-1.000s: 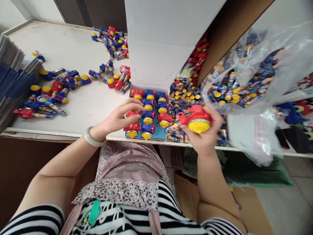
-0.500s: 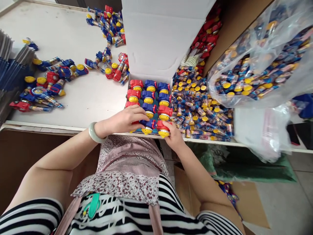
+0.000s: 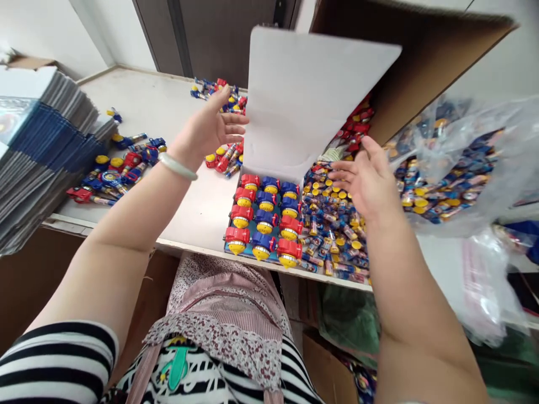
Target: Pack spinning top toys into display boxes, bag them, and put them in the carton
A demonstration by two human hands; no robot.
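Observation:
My left hand [image 3: 213,126] is raised with fingers spread, its fingertips near the left edge of the white box lid [image 3: 295,101]. On the other side of that lid my right hand [image 3: 364,177] hovers with its fingers apart, over the small blue tubes with yellow caps [image 3: 337,230]. Neither hand holds anything. Between my forearms the box stands at the table edge with its lid upright. Inside it, red and blue toys [image 3: 264,219] with yellow tips sit in three columns.
Loose toys [image 3: 122,171] lie in a heap at the left, beside stacked flat cartons [image 3: 46,146]. More toys [image 3: 219,92] are at the back. A clear plastic bag [image 3: 455,174] of tubes stands at the right, near a large open cardboard carton [image 3: 404,73].
Both hands have let go of the toys in the front rows and lifted up and outward to either side of the lid. The camera view has tilted upward.

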